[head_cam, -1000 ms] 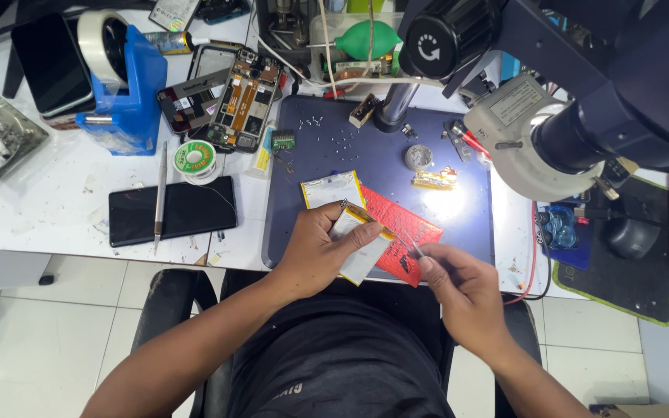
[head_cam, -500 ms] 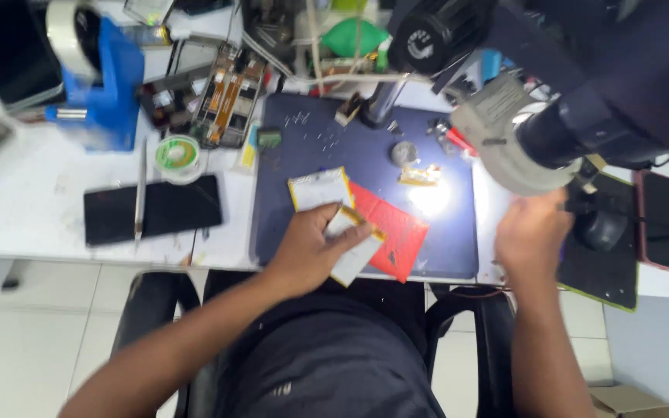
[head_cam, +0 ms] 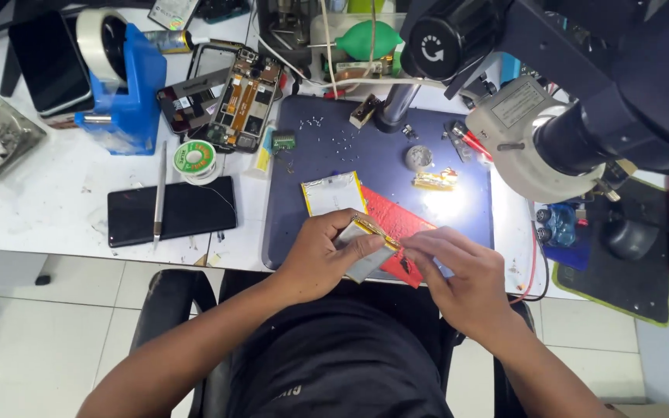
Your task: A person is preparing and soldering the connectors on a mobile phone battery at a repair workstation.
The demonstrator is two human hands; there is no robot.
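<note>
My left hand [head_cam: 320, 254] grips a flat silvery battery pack [head_cam: 367, 257] with a yellow strip along its top edge, held just above the front edge of the dark blue work mat [head_cam: 303, 193]. My right hand [head_cam: 460, 272] pinches the pack's right end at the yellow strip. Under both hands lies a red sheet [head_cam: 393, 220]. A second white pack with yellow edging [head_cam: 334, 192] lies flat on the mat just beyond my left hand.
A microscope head [head_cam: 582, 85] hangs over the mat's right side. A dark phone [head_cam: 172, 209] with a thin tool lies to the left. An opened phone [head_cam: 245, 101], blue tape dispenser [head_cam: 121, 77], solder spool [head_cam: 194, 157] and small screws sit further back.
My right hand came back from the right side near the microscope and now pinches the battery pack's end. My left hand stayed on the pack.
</note>
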